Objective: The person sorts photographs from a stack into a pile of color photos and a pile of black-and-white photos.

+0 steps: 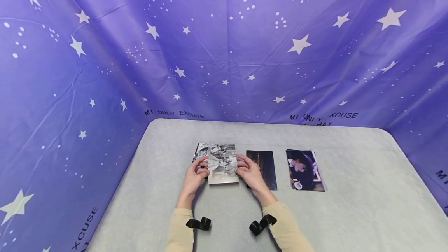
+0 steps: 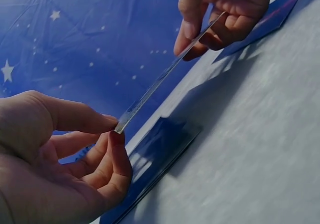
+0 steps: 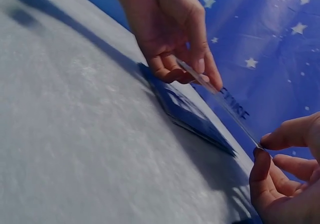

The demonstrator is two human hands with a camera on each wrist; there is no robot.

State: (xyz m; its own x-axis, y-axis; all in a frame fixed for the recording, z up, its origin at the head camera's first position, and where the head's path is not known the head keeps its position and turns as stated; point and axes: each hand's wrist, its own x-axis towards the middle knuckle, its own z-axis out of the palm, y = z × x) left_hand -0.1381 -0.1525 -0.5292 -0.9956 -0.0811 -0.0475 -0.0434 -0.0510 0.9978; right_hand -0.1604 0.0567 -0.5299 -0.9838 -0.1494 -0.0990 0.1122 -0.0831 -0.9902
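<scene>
Both hands pinch a black-and-white photo print (image 1: 223, 164) by its opposite side edges and hold it raised over the table. My left hand (image 1: 195, 178) has thumb and fingertips on its left edge, my right hand (image 1: 250, 174) on its right edge. Seen nearly edge-on in the left wrist view, the print (image 2: 160, 81) is a thin, slanting strip between the hands. Beneath it and to its left lies a small pile of photos (image 1: 202, 151), partly hidden by the held print and my left hand. A dark photo (image 1: 268, 170) lies partly behind my right hand.
Farther right on the grey table (image 1: 357, 182) is a pile of photos (image 1: 304, 170), topped by a portrait with a dark hat. A purple star-printed cloth (image 1: 227, 42) rises behind the table and along its sides. Black straps (image 1: 199, 224) circle both sleeves near the wrists.
</scene>
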